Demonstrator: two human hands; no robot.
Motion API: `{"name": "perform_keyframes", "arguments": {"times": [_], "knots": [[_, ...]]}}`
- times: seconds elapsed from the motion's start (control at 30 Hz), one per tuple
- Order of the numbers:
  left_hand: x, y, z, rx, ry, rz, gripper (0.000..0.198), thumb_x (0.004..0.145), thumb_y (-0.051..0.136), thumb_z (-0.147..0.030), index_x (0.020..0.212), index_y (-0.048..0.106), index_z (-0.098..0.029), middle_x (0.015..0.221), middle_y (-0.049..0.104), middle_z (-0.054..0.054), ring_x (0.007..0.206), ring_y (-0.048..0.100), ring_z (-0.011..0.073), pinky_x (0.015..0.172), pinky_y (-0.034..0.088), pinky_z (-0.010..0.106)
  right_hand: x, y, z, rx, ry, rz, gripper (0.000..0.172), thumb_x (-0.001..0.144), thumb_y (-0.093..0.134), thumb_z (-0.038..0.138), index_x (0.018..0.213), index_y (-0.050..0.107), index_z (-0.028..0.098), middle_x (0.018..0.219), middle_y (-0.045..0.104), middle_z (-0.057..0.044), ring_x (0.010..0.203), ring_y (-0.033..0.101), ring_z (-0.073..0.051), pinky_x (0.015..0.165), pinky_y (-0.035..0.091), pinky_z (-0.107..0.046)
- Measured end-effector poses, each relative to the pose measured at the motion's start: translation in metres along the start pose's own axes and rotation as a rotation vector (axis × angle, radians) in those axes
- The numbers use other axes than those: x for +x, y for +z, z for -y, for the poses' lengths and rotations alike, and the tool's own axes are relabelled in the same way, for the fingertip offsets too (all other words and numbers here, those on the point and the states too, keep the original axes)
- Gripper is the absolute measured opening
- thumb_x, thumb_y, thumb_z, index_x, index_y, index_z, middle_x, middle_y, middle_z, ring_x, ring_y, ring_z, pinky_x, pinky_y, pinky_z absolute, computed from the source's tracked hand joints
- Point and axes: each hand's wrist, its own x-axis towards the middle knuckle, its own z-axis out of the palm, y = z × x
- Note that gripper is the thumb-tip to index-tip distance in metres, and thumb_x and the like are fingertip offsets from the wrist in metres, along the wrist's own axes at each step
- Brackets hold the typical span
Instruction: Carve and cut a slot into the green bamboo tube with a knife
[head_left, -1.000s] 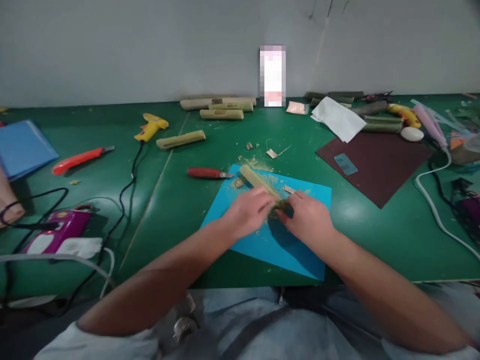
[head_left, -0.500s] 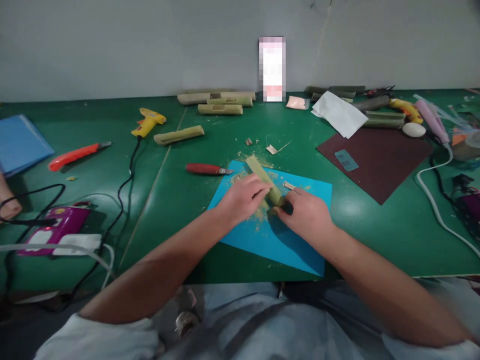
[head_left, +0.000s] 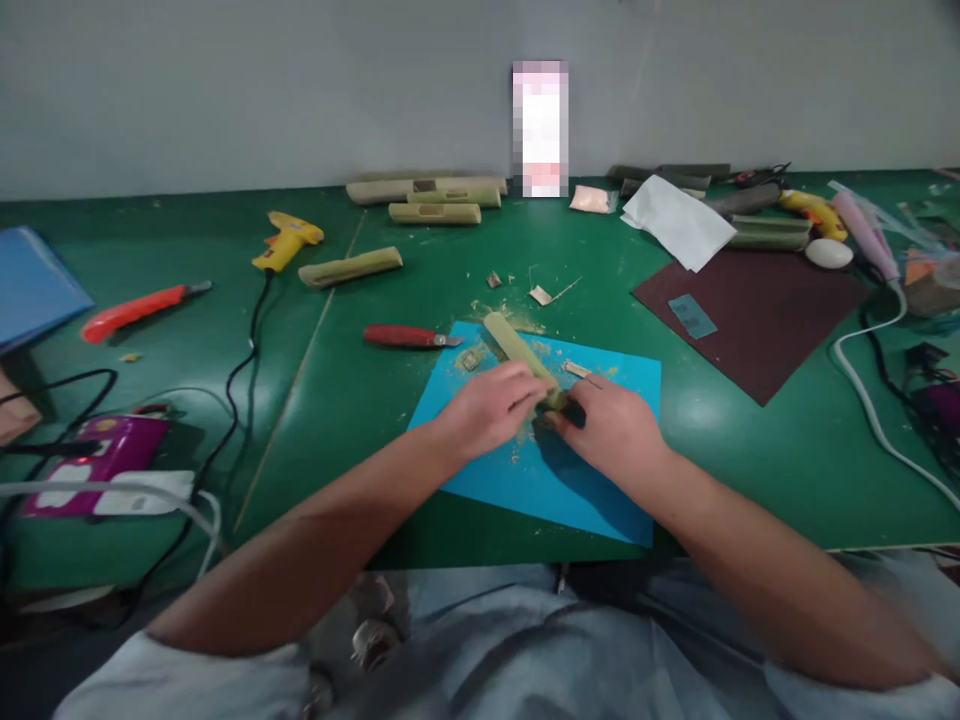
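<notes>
A pale green bamboo tube (head_left: 510, 345) lies slanted on a light blue sheet (head_left: 592, 480) in the middle of the green table (head_left: 375, 450). My left hand (head_left: 487, 408) is closed over the tube's near part and holds it down. At the tube's near end my right hand (head_left: 611, 428) is closed on a small dark tool (head_left: 571, 413) pressed against the bamboo. Yellowish shavings (head_left: 517, 440) lie scattered on the sheet around both hands.
A red-handled knife (head_left: 409, 337) lies left of the sheet. Further left are an orange cutter (head_left: 135, 311), a yellow glue gun (head_left: 285, 241), cables and a purple device (head_left: 105, 465). Several bamboo pieces (head_left: 427, 200) lie at the back. A dark red mat (head_left: 757, 325) sits on the right.
Both hands stay on the bamboo tube; my left hand has shifted slightly along it. The view has tilted down a little.
</notes>
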Motion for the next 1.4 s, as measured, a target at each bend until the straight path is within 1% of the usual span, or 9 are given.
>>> {"name": "perform_keyframes", "arguments": {"times": [0.07, 0.2, 0.3, 0.5, 0.67, 0.87, 1.03, 1.23, 1.4], "knots": [[0.001, -0.002, 0.000, -0.007, -0.014, -0.024, 0.030, 0.105, 0.046, -0.027, 0.110, 0.073, -0.016, 0.090, 0.067, 0.007, 0.087, 0.067, 0.0181, 0.078, 0.055, 0.029, 0.000, 0.000, 0.000, -0.001, 0.003, 0.002, 0.024, 0.092, 0.065, 0.040, 0.087, 0.068, 0.017, 0.093, 0.072, -0.010, 0.082, 0.066, -0.021, 0.064, 0.039, -0.031], [0.000, -0.006, -0.002, -0.123, 0.038, 0.125, 0.029, 0.105, 0.046, -0.026, 0.107, 0.074, -0.018, 0.093, 0.068, 0.007, 0.086, 0.068, 0.0165, 0.076, 0.055, 0.027, 0.000, 0.002, 0.000, 0.007, -0.029, -0.001, 0.017, 0.089, 0.068, 0.034, 0.088, 0.068, 0.017, 0.092, 0.072, -0.009, 0.081, 0.066, -0.021, 0.064, 0.038, -0.031], [-0.003, -0.006, -0.003, -0.136, 0.047, 0.137, 0.029, 0.105, 0.046, -0.026, 0.115, 0.073, -0.020, 0.098, 0.069, 0.008, 0.091, 0.069, 0.0173, 0.080, 0.057, 0.029, 0.000, 0.002, -0.001, 0.016, -0.036, -0.012, 0.019, 0.091, 0.066, 0.036, 0.087, 0.068, 0.018, 0.091, 0.072, -0.009, 0.080, 0.065, -0.020, 0.064, 0.038, -0.031], [0.000, 0.000, 0.010, 0.006, 0.022, 0.028, 0.032, 0.106, 0.045, -0.027, 0.119, 0.072, -0.017, 0.095, 0.068, 0.008, 0.088, 0.068, 0.0175, 0.077, 0.056, 0.029, 0.001, -0.001, -0.001, 0.008, -0.010, 0.012, 0.022, 0.093, 0.064, 0.038, 0.087, 0.069, 0.017, 0.092, 0.071, -0.010, 0.082, 0.066, -0.020, 0.066, 0.041, -0.031], [0.005, -0.001, 0.019, 0.099, -0.055, -0.187, 0.027, 0.103, 0.050, -0.027, 0.109, 0.075, -0.017, 0.093, 0.069, 0.008, 0.088, 0.068, 0.0185, 0.081, 0.056, 0.032, 0.000, 0.001, -0.001, 0.017, 0.012, -0.005, 0.024, 0.093, 0.063, 0.041, 0.087, 0.069, 0.019, 0.095, 0.072, -0.009, 0.085, 0.066, -0.022, 0.066, 0.042, -0.032], [0.000, -0.003, 0.009, 0.018, 0.044, 0.000, 0.030, 0.105, 0.046, -0.027, 0.112, 0.074, -0.017, 0.088, 0.067, 0.006, 0.081, 0.066, 0.0153, 0.072, 0.054, 0.026, 0.000, -0.001, 0.000, 0.015, 0.016, 0.031, 0.022, 0.093, 0.065, 0.040, 0.090, 0.070, 0.018, 0.096, 0.073, -0.009, 0.084, 0.067, -0.021, 0.066, 0.043, -0.032], [0.006, -0.012, 0.029, 0.092, -0.075, -0.237, 0.025, 0.102, 0.053, -0.027, 0.099, 0.076, -0.015, 0.086, 0.069, 0.007, 0.083, 0.065, 0.0177, 0.079, 0.054, 0.030, 0.001, -0.001, -0.001, 0.024, 0.030, 0.014, 0.024, 0.094, 0.063, 0.042, 0.087, 0.069, 0.020, 0.094, 0.072, -0.008, 0.085, 0.067, -0.022, 0.067, 0.044, -0.032], [-0.001, -0.003, 0.014, 0.000, 0.051, 0.014, 0.031, 0.104, 0.046, -0.027, 0.115, 0.074, -0.020, 0.089, 0.068, 0.005, 0.082, 0.067, 0.0152, 0.073, 0.055, 0.026, -0.001, -0.001, -0.001, 0.000, 0.012, -0.007, 0.022, 0.092, 0.065, 0.040, 0.087, 0.069, 0.019, 0.094, 0.073, -0.008, 0.082, 0.068, -0.021, 0.063, 0.042, -0.032], [0.008, -0.011, 0.035, 0.109, -0.092, -0.262, 0.025, 0.101, 0.053, -0.026, 0.101, 0.076, -0.015, 0.092, 0.071, 0.009, 0.087, 0.068, 0.0189, 0.081, 0.056, 0.032, -0.001, -0.001, 0.000, -0.025, 0.018, -0.020, 0.026, 0.094, 0.062, 0.043, 0.088, 0.071, 0.019, 0.105, 0.074, -0.010, 0.088, 0.069, -0.023, 0.065, 0.044, -0.032]]}}
